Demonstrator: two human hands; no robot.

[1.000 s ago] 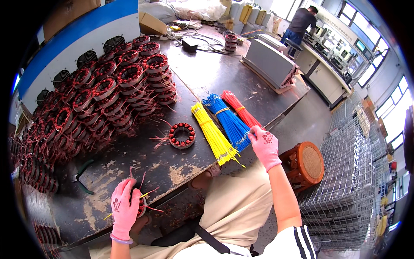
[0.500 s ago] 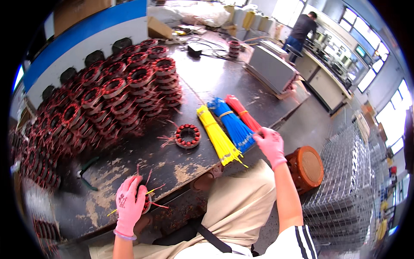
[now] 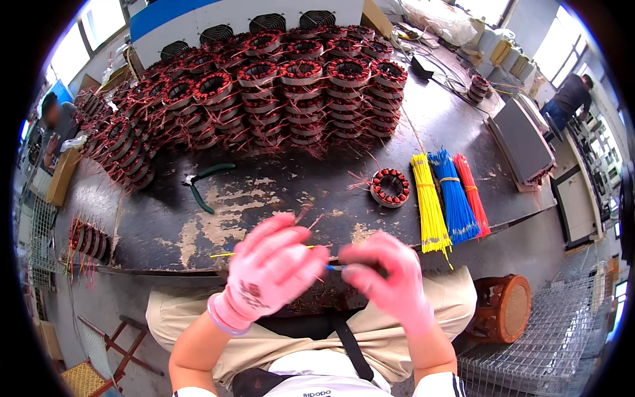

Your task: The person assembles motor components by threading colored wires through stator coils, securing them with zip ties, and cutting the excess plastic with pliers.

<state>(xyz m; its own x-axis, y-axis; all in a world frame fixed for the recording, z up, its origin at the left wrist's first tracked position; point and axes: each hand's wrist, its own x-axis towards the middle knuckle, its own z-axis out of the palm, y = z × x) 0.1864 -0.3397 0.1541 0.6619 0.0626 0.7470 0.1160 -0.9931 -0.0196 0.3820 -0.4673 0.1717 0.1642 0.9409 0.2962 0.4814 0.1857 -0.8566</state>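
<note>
Hovering at the near edge of the table [image 3: 297, 192], left hand [image 3: 271, 268] and right hand [image 3: 391, 281] blur; I can't tell either's grip. Blue wire [image 3: 329, 267] shows between them, yellow wire [image 3: 223, 255] juts left

room between pliers [image 3: 191, 180] and lone stator [image 3: 388, 200]; stacks [image 3: 305, 109] behind

Yellow wire [image 3: 223, 255]: nearly level, jutting either side of left hand [image 3: 270, 268]. Blue wire [image 3: 329, 267]: short bit showing, just left of right hand [image 3: 391, 278].
</note>
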